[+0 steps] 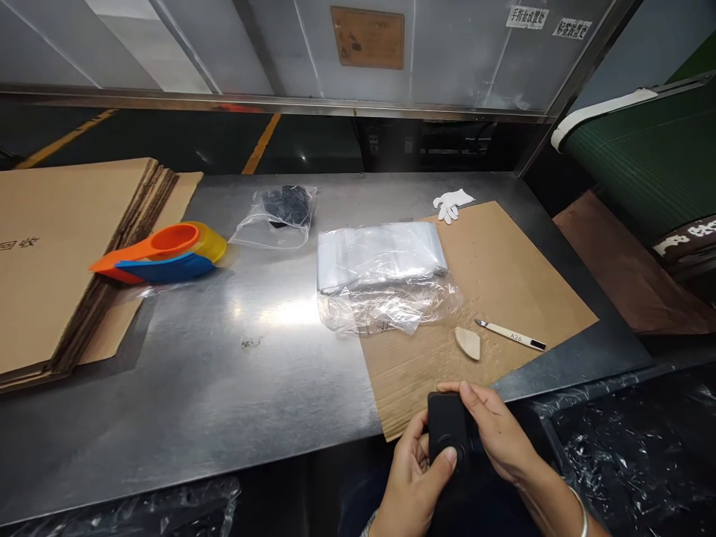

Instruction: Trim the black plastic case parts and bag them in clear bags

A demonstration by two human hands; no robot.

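Note:
A small black rectangular plastic piece (446,419) with a round feature near its lower end is held upright just in front of the table's near edge. My left hand (417,477) wraps its left side, the thumb pressing near the round part. My right hand (495,425) grips its top right corner between thumb and fingers; what the other right fingers touch is hidden behind it. Beyond the hands, a pale wedge-shaped piece (468,344) and a craft knife marked A26 (512,335) lie on a cardboard sheet (526,261).
A stack of clear plastic bags (380,253) lies mid-table. Behind it are a zip bag with black pieces (288,207) and a white glove (452,203). Orange, blue and yellow scoops (162,253) rest by flattened cartons (61,253). A black-lined bin (643,447) stands at right.

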